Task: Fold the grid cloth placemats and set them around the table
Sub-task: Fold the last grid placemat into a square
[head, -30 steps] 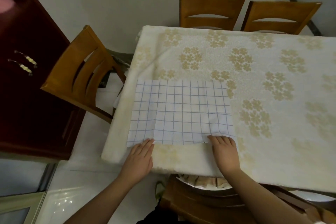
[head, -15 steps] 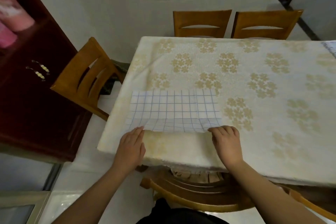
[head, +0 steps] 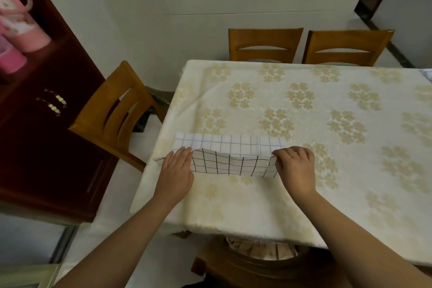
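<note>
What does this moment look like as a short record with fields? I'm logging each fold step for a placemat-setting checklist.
item: white grid-patterned cloth placemat, near edge lifted and turned toward the far edge
left hand: on the placemat's left end, fingers fairly straight
right hand: pinches the lifted right corner
surface: table under a cream floral tablecloth
fold state: partly folded, dark-lined side facing the camera
seating: three wooden chairs in view, two at the far side, one at the left end
other: dark red wooden cabinet at left
</note>
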`<state>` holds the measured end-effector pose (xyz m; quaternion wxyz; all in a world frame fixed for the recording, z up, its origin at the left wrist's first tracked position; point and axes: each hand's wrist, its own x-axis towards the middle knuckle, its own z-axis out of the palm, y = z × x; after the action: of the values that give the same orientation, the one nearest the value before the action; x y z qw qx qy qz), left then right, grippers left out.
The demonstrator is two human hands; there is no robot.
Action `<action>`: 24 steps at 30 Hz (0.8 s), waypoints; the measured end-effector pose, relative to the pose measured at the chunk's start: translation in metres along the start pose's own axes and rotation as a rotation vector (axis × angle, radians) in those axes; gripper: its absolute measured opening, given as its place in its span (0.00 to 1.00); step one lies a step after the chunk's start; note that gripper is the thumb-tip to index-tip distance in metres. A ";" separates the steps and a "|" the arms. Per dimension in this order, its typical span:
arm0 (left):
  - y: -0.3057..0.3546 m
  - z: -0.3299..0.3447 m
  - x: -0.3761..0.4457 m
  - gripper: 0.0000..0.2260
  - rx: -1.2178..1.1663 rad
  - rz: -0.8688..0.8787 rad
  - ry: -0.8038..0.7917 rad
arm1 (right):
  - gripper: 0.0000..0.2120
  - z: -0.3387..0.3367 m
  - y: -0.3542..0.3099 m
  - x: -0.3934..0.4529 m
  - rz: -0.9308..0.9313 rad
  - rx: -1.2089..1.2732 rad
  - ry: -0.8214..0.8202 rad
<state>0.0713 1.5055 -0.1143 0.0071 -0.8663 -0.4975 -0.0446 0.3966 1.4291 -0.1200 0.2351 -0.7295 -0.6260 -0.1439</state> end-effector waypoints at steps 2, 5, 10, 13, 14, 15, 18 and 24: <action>-0.010 0.005 0.019 0.25 0.011 0.031 -0.011 | 0.10 0.010 -0.004 0.013 0.028 -0.014 -0.011; -0.024 0.018 0.047 0.25 0.068 0.078 -0.050 | 0.11 0.028 -0.003 0.032 0.037 -0.047 -0.050; -0.042 0.037 0.085 0.25 0.088 0.184 -0.096 | 0.12 0.050 0.002 0.053 0.111 -0.084 -0.140; -0.047 0.049 0.103 0.25 0.070 0.201 -0.132 | 0.13 0.063 0.004 0.062 0.119 -0.096 -0.159; -0.048 0.054 0.108 0.25 0.068 0.194 -0.142 | 0.13 0.068 0.006 0.065 0.113 -0.104 -0.164; -0.050 0.060 0.113 0.25 0.066 0.190 -0.153 | 0.13 0.075 0.008 0.067 0.107 -0.111 -0.176; -0.053 0.077 0.123 0.27 0.074 0.189 -0.197 | 0.14 0.096 0.017 0.074 0.105 -0.119 -0.247; -0.053 0.109 0.137 0.27 0.057 0.188 -0.209 | 0.14 0.129 0.028 0.080 0.102 -0.126 -0.362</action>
<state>0.1024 1.6564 -0.2133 -0.0161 -0.9085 -0.4131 0.0607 0.4272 1.5611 -0.1942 0.0796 -0.7876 -0.6099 -0.0374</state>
